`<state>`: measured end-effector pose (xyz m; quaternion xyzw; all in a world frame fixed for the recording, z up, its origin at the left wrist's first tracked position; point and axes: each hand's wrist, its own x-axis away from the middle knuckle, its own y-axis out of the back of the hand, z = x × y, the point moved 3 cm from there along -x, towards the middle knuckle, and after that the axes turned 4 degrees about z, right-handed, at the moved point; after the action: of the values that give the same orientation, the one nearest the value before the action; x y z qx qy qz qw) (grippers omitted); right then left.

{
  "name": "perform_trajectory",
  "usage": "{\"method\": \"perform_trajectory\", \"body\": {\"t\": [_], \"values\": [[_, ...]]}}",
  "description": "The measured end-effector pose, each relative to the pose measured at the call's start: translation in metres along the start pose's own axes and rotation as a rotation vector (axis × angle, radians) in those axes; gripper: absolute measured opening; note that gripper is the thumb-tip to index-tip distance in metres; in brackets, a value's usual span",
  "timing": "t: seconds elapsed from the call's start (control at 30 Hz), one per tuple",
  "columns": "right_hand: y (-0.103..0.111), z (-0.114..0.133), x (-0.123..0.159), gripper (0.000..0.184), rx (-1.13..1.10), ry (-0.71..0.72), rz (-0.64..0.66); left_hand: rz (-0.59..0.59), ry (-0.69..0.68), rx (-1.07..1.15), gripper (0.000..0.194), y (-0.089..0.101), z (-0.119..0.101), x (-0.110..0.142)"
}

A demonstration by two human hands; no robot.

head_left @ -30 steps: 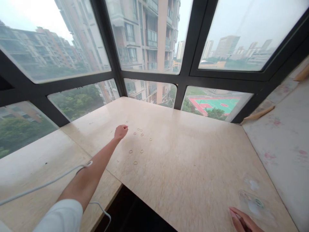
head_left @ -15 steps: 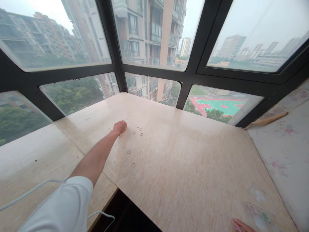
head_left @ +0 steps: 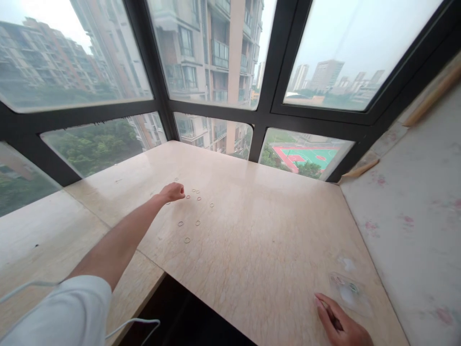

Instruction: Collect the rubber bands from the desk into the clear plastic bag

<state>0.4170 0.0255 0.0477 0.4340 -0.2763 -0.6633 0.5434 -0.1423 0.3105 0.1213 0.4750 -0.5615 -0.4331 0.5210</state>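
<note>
My left hand (head_left: 172, 192) is stretched far out over the beige marble sill (head_left: 252, 240), its fingers curled shut among several small thin rings (head_left: 187, 240) scattered on the stone. What the fingers hold, if anything, is too small to make out. My right hand (head_left: 340, 324) lies at the near right edge of the sill, fingers flat on the stone. It rests just beside a small clear plastic bag (head_left: 347, 288) with something green inside.
Dark-framed bay windows (head_left: 264, 72) close the far side of the sill. A pale floral mattress (head_left: 414, 202) borders it on the right. A white cable (head_left: 133, 322) hangs at the lower left, above a dark gap under the sill.
My left hand has stayed closed among the rings, shifting only slightly. The view has swung, and my right hand shows more fully beside the plastic bag.
</note>
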Motion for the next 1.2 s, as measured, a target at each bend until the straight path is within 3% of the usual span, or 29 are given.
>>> {"method": "perform_trajectory", "body": {"t": [0.2,0.4,0.77,0.9,1.03,1.2], "values": [[0.004,0.019,-0.001,0.045,0.047,0.054,-0.034,0.157,-0.183,0.505,0.012,0.0,-0.072,0.03],[0.005,0.023,-0.001,0.039,0.016,0.029,0.005,0.365,-0.286,0.908,0.018,-0.007,-0.169,0.05],[0.013,0.029,0.001,0.023,-0.115,-0.029,0.035,0.633,-0.663,0.892,0.022,-0.041,-0.404,0.09],[0.015,0.029,0.001,0.022,-0.141,-0.033,0.046,0.646,-0.798,0.812,0.018,-0.059,-0.473,0.116],[0.017,0.029,0.0,0.022,-0.163,-0.047,0.043,0.559,-0.926,0.694,0.014,-0.071,-0.512,0.131],[0.016,0.027,0.0,0.022,-0.21,-0.056,0.041,0.546,-0.897,0.688,0.024,-0.078,-0.52,0.129]]}}
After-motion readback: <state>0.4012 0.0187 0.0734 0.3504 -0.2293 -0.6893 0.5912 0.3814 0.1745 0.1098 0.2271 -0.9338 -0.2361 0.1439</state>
